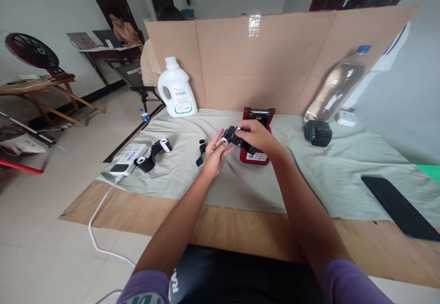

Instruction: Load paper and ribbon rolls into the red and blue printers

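In the head view both hands meet above the middle of the cloth, around a glossy black ribbon roll with a pale end. My left hand supports the roll's near-left end between thumb and fingers. From above, my right hand grips its other side, and a dark strip hangs below those fingers. Right behind is a small red printer-like device with its lid raised, partly covered by my right hand. A small black roll with a loose tail lies left of my left hand.
Two joined black ribbon rolls lie beside a white power strip with a cord. A white jug and a clear bottle stand against a cardboard screen. At right are a black block-like object and a phone.
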A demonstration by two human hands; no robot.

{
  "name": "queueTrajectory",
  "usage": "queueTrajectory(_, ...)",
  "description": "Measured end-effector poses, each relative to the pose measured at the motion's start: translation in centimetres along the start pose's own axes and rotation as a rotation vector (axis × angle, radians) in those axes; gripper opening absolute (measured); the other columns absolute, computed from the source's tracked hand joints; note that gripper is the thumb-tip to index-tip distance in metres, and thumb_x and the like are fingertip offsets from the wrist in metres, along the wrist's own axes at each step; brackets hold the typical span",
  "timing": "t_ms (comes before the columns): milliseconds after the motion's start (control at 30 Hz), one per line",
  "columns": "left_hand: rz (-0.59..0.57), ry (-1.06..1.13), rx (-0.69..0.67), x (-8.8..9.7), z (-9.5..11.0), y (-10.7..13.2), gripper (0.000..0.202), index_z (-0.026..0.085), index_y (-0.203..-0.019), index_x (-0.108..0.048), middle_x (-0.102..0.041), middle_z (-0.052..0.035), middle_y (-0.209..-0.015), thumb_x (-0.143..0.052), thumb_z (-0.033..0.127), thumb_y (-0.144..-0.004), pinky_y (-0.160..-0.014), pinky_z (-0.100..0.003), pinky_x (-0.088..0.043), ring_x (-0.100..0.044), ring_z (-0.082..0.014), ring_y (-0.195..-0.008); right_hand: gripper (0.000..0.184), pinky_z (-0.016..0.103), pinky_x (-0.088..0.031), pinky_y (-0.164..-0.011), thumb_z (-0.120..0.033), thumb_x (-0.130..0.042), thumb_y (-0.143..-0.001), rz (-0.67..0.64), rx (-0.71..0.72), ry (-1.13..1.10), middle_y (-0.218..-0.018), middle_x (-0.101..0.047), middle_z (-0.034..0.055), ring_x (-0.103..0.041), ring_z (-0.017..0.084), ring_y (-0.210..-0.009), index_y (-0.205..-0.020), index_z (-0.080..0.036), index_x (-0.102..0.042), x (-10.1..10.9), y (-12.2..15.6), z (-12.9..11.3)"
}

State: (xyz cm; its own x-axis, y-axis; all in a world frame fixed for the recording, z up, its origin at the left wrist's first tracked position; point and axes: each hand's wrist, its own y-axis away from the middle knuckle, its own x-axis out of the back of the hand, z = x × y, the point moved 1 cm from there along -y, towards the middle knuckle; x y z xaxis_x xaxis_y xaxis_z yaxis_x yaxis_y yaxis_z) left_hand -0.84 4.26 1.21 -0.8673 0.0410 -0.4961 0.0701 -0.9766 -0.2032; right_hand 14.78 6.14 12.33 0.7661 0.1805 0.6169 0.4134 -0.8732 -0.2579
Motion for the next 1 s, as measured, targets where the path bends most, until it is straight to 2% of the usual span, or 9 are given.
queueTrajectory(100, -0.039, -0.042, -0.033, 0.0, 0.1, -0.1, 0.076, 0.027, -0.139, -0.053, -0.061, -0.0095, -0.137, -0.083, 0.035, -0.070, -0.094, -0.040, -0.058, -0.065, -0.0253, -0.114, 0.011, 0.025, -0.035, -0.060, -0.026, -0.054, -0.078, -0.014, -0.034, -0.046, -0.064, -0.055, -0.0025, -0.051, 0.013, -0.065, -0.071, -0.018, -0.058, 0.2, 0.0, 0.0)
queueTrajectory(200, -0.021, -0.086, -0.096, 0.0, 0.5, -0.3, 0.072, 0.025, -0.131, -0.060, -0.056, -0.0105, -0.143, -0.087, 0.038, -0.066, -0.091, -0.038, -0.059, -0.064, -0.0264, -0.115, 0.011, 0.025, -0.034, -0.056, -0.026, -0.053, -0.077, -0.036, -0.067, -0.103, -0.061, -0.051, -0.0032, -0.049, 0.013, -0.061, -0.070, -0.018, -0.057, 0.4, 0.1, 0.0)
queueTrajectory(300, -0.032, -0.148, -0.147, -0.1, 1.0, -0.3, 0.060, 0.023, -0.119, -0.064, -0.053, -0.0113, -0.144, -0.086, 0.040, -0.066, -0.082, -0.035, -0.060, -0.069, -0.0218, -0.099, 0.011, 0.025, -0.034, -0.055, -0.025, -0.053, -0.076, -0.049, -0.053, -0.132, -0.061, -0.050, -0.0034, -0.048, 0.012, -0.061, -0.068, -0.019, -0.056, 0.5, 0.2, -0.1)
queueTrajectory(433, -0.079, -0.198, -0.168, 0.0, 1.3, -0.4, 0.054, 0.026, -0.111, -0.058, -0.057, -0.0093, -0.140, -0.085, 0.041, -0.066, -0.067, -0.026, -0.056, -0.068, -0.0139, -0.082, 0.012, 0.024, -0.033, -0.055, -0.025, -0.053, -0.076, -0.065, -0.014, -0.149, -0.063, -0.048, -0.0032, -0.046, 0.012, -0.063, -0.066, -0.019, -0.054, 0.6, 0.2, 0.0)
queueTrajectory(533, -0.119, -0.220, -0.160, 0.4, 1.3, -0.7, 0.061, 0.029, -0.116, -0.053, -0.057, -0.0077, -0.138, -0.085, 0.040, -0.066, -0.071, -0.025, -0.055, -0.068, -0.0153, -0.089, 0.012, 0.024, -0.033, -0.055, -0.024, -0.052, -0.076, -0.078, -0.014, -0.162, -0.062, -0.047, -0.0032, -0.046, 0.012, -0.063, -0.066, -0.019, -0.053, 0.8, 0.2, 0.1)
queueTrajectory(700, -0.219, -0.264, -0.108, 1.3, 1.5, -1.0, 0.077, 0.031, -0.132, -0.051, -0.053, -0.0085, -0.141, -0.085, 0.030, -0.063, -0.081, -0.028, -0.053, -0.067, -0.0189, -0.101, 0.014, 0.026, -0.030, -0.055, -0.023, -0.052, -0.076, -0.104, -0.003, -0.083, -0.060, -0.046, -0.0033, -0.044, 0.012, -0.060, -0.062, -0.019, -0.051, 1.4, 0.3, 0.2)
queueTrajectory(800, -0.284, -0.308, -0.074, 1.7, 1.6, -1.1, 0.079, 0.031, -0.136, -0.051, -0.056, -0.0091, -0.138, -0.083, 0.024, -0.064, -0.084, -0.029, -0.052, -0.061, -0.0246, -0.117, 0.015, 0.027, -0.030, -0.057, -0.023, -0.052, -0.077, -0.126, -0.007, -0.030, -0.061, -0.048, -0.0028, -0.044, 0.012, -0.061, -0.063, -0.018, -0.053, 1.7, 0.3, 0.2)
queueTrajectory(900, -0.306, -0.315, -0.065, 1.8, 1.6, -1.2, 0.080, 0.031, -0.137, -0.052, -0.058, -0.0090, -0.138, -0.081, 0.022, -0.064, -0.089, -0.030, -0.051, -0.053, -0.0274, -0.129, 0.014, 0.028, -0.030, -0.058, -0.023, -0.053, -0.077, -0.146, -0.023, -0.017, -0.061, -0.050, -0.0025, -0.044, 0.013, -0.061, -0.064, -0.018, -0.055, 1.7, 0.4, 0.2)
queueTrajectory(1000, -0.296, -0.287, -0.074, 1.8, 1.7, -1.2, 0.080, 0.032, -0.138, -0.052, -0.055, -0.0074, -0.142, -0.081, 0.023, -0.064, -0.089, -0.029, -0.052, -0.054, -0.0264, -0.130, 0.015, 0.028, -0.031, -0.057, -0.025, -0.054, -0.077, -0.184, -0.044, -0.022, -0.060, -0.050, -0.0028, -0.044, 0.012, -0.059, -0.063, -0.019, -0.054, 1.7, 0.4, 0.6)
